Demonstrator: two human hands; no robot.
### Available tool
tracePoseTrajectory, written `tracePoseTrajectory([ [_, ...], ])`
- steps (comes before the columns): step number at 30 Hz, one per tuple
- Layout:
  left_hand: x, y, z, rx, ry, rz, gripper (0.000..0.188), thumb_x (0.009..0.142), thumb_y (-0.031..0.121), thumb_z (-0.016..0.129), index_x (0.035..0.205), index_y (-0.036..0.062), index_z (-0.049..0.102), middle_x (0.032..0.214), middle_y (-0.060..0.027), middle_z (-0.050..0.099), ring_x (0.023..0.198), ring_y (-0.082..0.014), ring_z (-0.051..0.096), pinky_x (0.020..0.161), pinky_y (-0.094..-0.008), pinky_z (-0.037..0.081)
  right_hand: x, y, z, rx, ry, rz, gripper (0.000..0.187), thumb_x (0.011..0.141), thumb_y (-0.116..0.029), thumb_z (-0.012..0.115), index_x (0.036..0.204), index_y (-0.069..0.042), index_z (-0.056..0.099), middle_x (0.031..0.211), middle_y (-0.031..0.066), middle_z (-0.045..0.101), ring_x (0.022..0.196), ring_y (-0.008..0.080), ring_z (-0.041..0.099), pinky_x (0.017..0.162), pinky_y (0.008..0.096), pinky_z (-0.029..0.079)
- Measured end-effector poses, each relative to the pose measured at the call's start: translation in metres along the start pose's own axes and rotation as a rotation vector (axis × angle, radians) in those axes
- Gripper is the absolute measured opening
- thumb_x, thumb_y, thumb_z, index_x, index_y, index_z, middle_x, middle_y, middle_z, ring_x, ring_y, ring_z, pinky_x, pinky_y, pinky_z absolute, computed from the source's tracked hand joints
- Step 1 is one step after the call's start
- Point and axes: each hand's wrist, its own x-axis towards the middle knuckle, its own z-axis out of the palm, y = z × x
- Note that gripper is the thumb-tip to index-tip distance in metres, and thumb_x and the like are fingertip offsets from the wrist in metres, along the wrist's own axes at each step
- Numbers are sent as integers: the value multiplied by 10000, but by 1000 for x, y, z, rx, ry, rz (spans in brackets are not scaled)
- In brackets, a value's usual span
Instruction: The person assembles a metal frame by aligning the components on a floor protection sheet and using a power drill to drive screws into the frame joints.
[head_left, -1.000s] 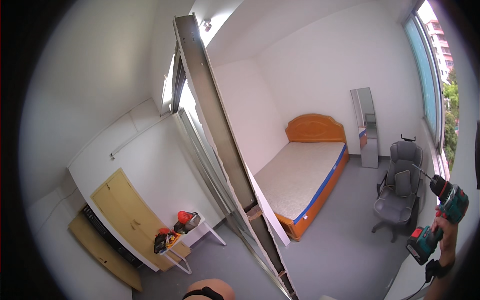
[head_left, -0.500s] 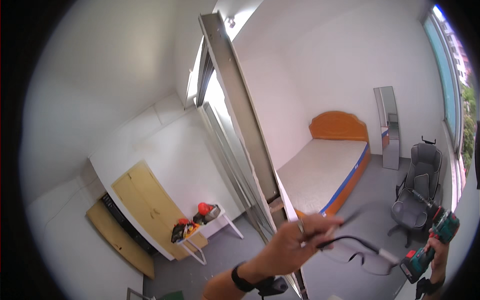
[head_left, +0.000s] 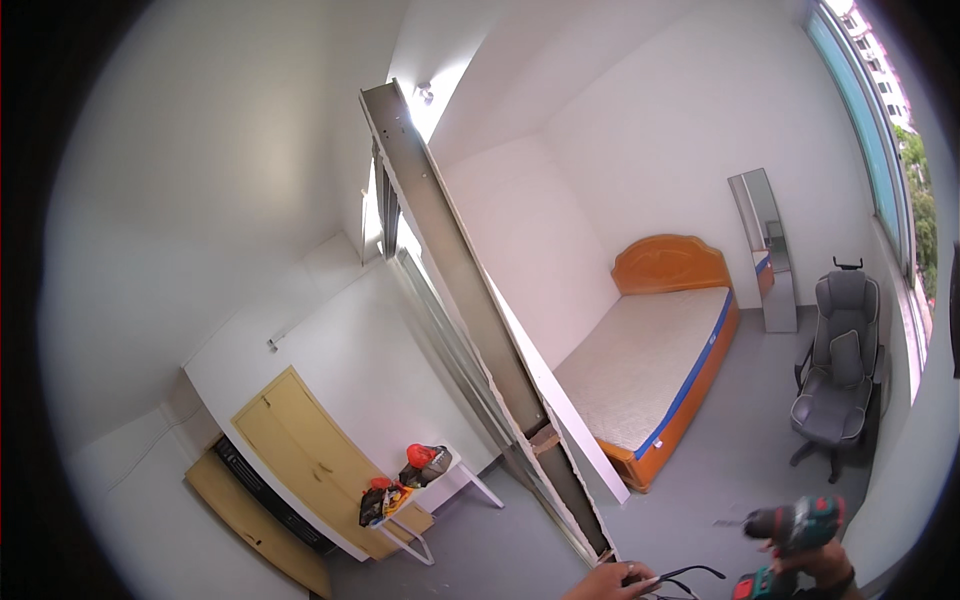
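At the lower edge, my left hand (head_left: 605,583) pinches what look like glasses (head_left: 690,573) with thin black temples; their lower part runs out of view. To its right, my right hand (head_left: 826,566) is wrapped round the grip of a cordless drill (head_left: 800,522), green and black with red accents. A long bit (head_left: 728,523) sticks out of its chuck toward the left, and the battery sits low beside my wrist. Just beyond my left hand is the foot of a grey metal door frame (head_left: 470,290) with rough, broken edges.
The frame divides two rooms. On the right are a bed (head_left: 650,370) with an orange headboard, a tall mirror (head_left: 765,250), a grey swivel chair (head_left: 838,370) and a window (head_left: 870,120). On the left, a white table (head_left: 455,480) bearing bags and a red item stands by a yellow cupboard (head_left: 300,430).
Both hands have dropped lower in view, the left with the glasses and the right with the drill. The drill's bit has swung round to point left. The view has shifted slightly.
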Motion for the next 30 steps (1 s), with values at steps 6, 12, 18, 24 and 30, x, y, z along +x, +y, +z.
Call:
tracePoseTrajectory([
  [6, 34, -27, 28, -306, 86, -152, 305, 891, 260, 627, 799, -31, 635, 626, -46, 578, 502, -121, 532, 519, -316, 454, 33, 19, 39, 14, -270, 253, 447, 641, -32, 851, 1044, -51, 658, 878, 47, 700, 812, 154, 657, 791, 305, 537],
  [12, 37, -11, 23, -285, 165, -148, 274, 899, 234, 605, 875, -31, 669, 694, -45, 643, 643, -105, 589, 564, -276, 465, 47, 29, 51, 70, -358, 274, 466, 628, -12, 848, 1051, -47, 654, 903, 56, 698, 831, 159, 657, 796, 310, 539],
  [18, 12, -43, 16, -200, 179, -141, 290, 910, 251, 586, 870, -23, 674, 721, -41, 633, 625, -104, 564, 566, -267, 458, 45, 25, 53, 76, -278, 80, 465, 630, 4, 834, 1055, -33, 648, 931, 72, 692, 850, 174, 656, 798, 317, 541],
  [24, -24, -34, 26, -599, -266, -229, 212, 825, 209, 728, 904, 21, 670, 802, -33, 612, 632, -96, 562, 549, -229, 445, 68, 24, 48, 112, -630, -5, 425, 673, 21, 797, 1066, -17, 641, 937, 81, 689, 831, 178, 646, 808, 294, 535],
  [30, -32, -40, 46, -737, -620, -159, 251, 874, 222, 670, 1036, 33, 641, 779, -52, 633, 639, -93, 576, 545, -219, 464, 100, 108, 27, 124, -860, 212, 504, 707, 1, 787, 1169, -20, 587, 1083, 98, 650, 965, 193, 605, 900, 317, 492],
])
